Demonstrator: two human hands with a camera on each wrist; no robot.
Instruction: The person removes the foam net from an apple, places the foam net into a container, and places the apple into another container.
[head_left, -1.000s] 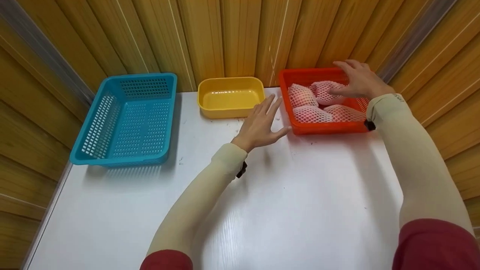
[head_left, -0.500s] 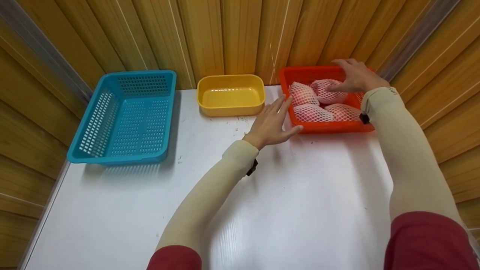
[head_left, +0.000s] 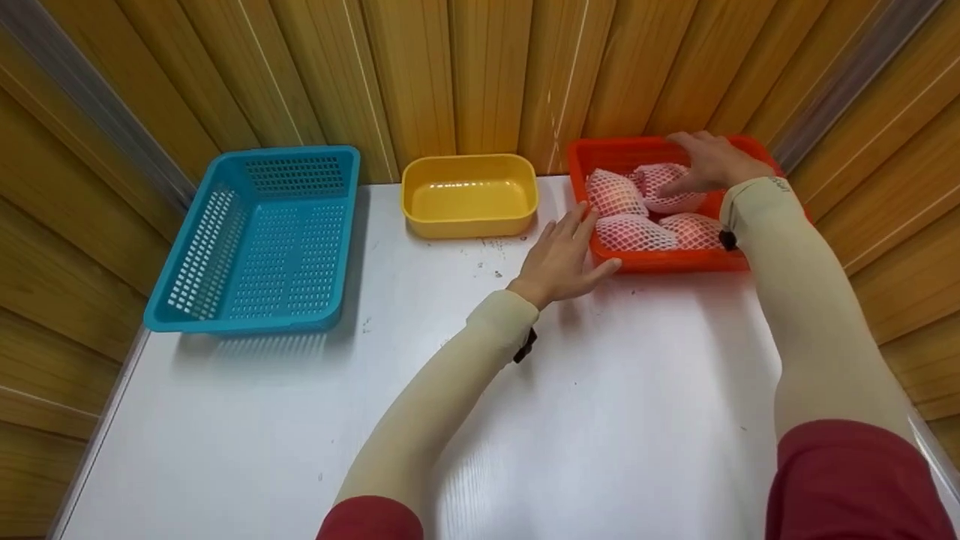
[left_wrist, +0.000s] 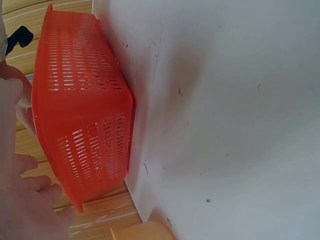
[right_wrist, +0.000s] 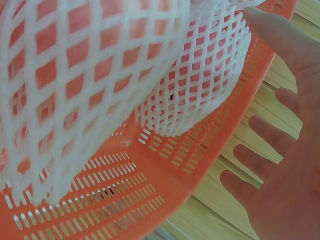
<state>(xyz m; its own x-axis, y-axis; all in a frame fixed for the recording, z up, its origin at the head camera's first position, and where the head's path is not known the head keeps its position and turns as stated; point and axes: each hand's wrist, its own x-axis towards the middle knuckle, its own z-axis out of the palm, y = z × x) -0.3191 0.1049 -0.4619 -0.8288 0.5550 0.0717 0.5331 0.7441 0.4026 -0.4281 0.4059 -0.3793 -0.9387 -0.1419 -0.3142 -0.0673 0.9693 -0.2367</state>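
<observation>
Several reddish fruits in white foam net sleeves sit in a red plastic basket (head_left: 675, 262) at the back right of the table. My right hand (head_left: 712, 163) hovers over it, thumb near the back netted fruit (head_left: 656, 176) and fingers apart from one another. In the right wrist view, that hand's thumb overlaps the basket rim beside a netted fruit (right_wrist: 210, 75), and the palm holds nothing. My left hand (head_left: 559, 262) is spread at the basket's left front corner, fingertips right by the rim. The left wrist view has the basket's slotted outer wall (left_wrist: 80, 60) next to the fingers (left_wrist: 50, 195).
A yellow tub (head_left: 469, 225) stands between the baskets against the wooden wall (head_left: 487, 75). To the left is a larger turquoise basket (head_left: 247, 326) with nothing in it. All three stand on a white table (head_left: 600, 450).
My left hand has moved right, from beside the yellow tub to the red basket's corner. My right hand has shifted slightly left over the fruit. The baskets and fruit stay put.
</observation>
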